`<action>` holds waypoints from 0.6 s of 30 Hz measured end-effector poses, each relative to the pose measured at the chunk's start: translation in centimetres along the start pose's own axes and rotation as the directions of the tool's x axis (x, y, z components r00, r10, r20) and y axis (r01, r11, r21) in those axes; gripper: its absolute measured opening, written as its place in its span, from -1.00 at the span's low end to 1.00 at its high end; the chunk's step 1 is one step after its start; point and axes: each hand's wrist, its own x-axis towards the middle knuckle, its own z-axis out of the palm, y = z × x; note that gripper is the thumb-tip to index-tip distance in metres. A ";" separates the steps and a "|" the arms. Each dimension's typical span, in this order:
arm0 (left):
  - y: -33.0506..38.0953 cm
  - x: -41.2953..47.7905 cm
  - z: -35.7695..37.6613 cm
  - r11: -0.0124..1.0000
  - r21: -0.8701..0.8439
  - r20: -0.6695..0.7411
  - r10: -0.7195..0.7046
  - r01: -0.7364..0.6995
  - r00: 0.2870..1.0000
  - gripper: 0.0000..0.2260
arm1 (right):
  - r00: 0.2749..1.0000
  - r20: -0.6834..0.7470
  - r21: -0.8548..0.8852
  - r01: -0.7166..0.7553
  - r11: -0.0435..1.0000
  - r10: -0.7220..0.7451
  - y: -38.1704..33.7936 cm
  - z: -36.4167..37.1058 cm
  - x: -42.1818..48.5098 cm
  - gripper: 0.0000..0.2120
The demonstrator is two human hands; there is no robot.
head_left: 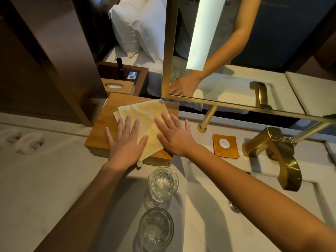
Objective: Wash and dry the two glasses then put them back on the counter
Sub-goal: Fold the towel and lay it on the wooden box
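Observation:
Two clear glasses stand upright on the pale counter (54, 179) beside the sink: one glass (163, 181) farther from me, the other glass (155, 229) closer. Beyond them a folded cream towel (143, 113) lies on a wooden box (101, 130). My left hand (125, 140) rests flat on the towel's left part, fingers spread. My right hand (175, 134) lies flat on its right part, fingers spread too. Neither hand grips anything. Both glasses are apart from my hands, under my forearms.
A white sink basin (254, 206) lies to the right with a gold faucet (278, 151) over it. A wooden soap dish (226, 145) with a white soap sits behind the basin. A gold-framed mirror (236, 51) stands at the back, on a gold post (205, 119).

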 end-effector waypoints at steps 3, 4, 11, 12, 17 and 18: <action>0.3 0.0 -0.1 0.999 0.032 0.021 -0.010 0.010 1.000 -0.41 | 1.000 0.001 0.012 -0.011 1.000 0.011 -0.2 0.2 0.0 -0.47; 0.3 0.0 -0.1 0.999 0.031 0.027 -0.010 0.009 1.000 -0.41 | 1.000 0.000 0.017 -0.016 1.000 0.016 -0.3 0.4 0.0 -0.47; -0.1 -0.8 -1.0 0.992 -0.124 0.003 -0.039 0.039 0.999 -0.44 | 0.998 -0.028 0.092 -0.053 0.994 0.055 -0.9 -0.5 -1.4 -0.43; -0.2 -1.5 -1.1 0.987 -0.157 -0.022 -0.041 0.037 0.999 -0.45 | 0.997 -0.052 0.100 -0.044 0.994 0.049 -0.9 -0.7 -2.0 -0.41; -0.1 -6.6 -0.7 0.974 -0.226 -0.094 -0.025 0.004 0.995 -0.40 | 0.992 -0.125 0.088 0.038 0.995 -0.027 -0.5 -1.2 -6.4 -0.38; 0.1 -7.7 -0.7 0.973 -0.229 -0.104 -0.034 0.010 0.994 -0.39 | 0.991 -0.131 0.084 0.051 0.995 -0.039 -0.3 -1.0 -7.4 -0.38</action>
